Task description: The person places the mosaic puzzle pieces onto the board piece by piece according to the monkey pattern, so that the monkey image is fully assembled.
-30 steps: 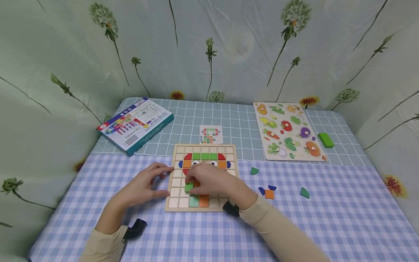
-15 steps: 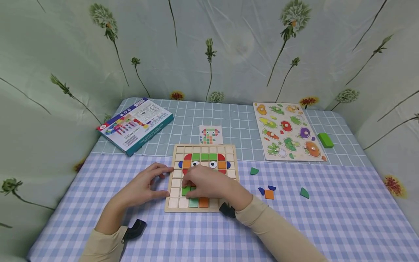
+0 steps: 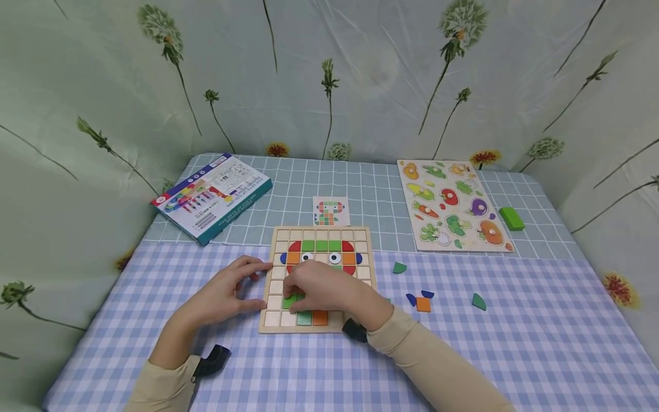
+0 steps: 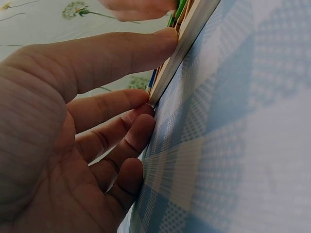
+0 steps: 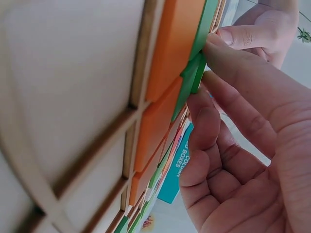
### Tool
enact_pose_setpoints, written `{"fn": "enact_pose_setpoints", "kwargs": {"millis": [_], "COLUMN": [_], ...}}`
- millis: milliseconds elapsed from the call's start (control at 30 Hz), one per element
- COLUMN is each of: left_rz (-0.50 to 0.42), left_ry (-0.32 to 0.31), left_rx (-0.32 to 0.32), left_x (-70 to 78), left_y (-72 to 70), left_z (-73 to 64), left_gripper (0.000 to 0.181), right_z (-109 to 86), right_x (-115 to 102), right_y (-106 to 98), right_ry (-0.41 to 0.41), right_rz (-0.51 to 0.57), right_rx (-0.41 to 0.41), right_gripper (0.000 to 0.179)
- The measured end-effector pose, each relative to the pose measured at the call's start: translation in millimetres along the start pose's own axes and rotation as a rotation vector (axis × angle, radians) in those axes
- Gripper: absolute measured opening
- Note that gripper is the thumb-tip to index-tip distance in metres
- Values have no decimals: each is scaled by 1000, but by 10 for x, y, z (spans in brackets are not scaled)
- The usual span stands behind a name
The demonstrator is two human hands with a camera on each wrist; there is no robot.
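A wooden grid board [image 3: 275, 286] lies on the checked cloth, bearing a figure of red, green, orange and blue tiles with two eye tiles. Near its lower left, my right hand [image 3: 321, 289] pinches a green square tile [image 3: 290, 301] between thumb and fingertips. In the right wrist view that tile [image 5: 199, 75] sits at the board's surface beside other green and orange tiles; whether it lies flat in its cell I cannot tell. My left hand [image 3: 223, 292] touches the board's left edge with thumb and index fingertip, the other fingers loosely bent. The right hand covers the figure's middle.
Right of the board lie an orange square [image 3: 423, 304], two blue pieces [image 3: 427, 294] and green quarter-round pieces [image 3: 399, 268]. Behind the board is a pattern card [image 3: 332, 211]. Farther back are a box [image 3: 213, 197], a vegetable puzzle [image 3: 453, 206] and a green block [image 3: 512, 218].
My right hand has shifted slightly left with the green tile, from beside the figure's lower body to one column farther left. The left hand stays at the board's edge.
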State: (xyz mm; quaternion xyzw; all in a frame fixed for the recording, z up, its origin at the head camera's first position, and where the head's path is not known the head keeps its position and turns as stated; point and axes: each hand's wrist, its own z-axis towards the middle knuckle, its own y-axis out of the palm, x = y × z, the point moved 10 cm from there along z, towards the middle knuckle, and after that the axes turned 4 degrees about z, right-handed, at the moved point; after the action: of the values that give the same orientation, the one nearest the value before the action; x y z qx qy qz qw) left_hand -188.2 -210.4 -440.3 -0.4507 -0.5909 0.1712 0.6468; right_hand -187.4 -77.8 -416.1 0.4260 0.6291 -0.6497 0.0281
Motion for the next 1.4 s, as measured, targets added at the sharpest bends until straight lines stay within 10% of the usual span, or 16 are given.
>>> {"fn": "enact_pose_setpoints", "kwargs": {"millis": [633,1400], "left_rz": [10,18], "left_ry": [-22,-10], "left_rx": [-6,4], "left_x": [-39,-3], "left_y": [38,18], "left_z": [6,3], "left_gripper": [72,73], "right_z": [-182,-2033], "right_x": [42,1129], "right_y": [-29,-519], "right_ry": [16,434], "right_rz": [-68,67], "right_rx": [21,262], "right_gripper": [17,27]}}
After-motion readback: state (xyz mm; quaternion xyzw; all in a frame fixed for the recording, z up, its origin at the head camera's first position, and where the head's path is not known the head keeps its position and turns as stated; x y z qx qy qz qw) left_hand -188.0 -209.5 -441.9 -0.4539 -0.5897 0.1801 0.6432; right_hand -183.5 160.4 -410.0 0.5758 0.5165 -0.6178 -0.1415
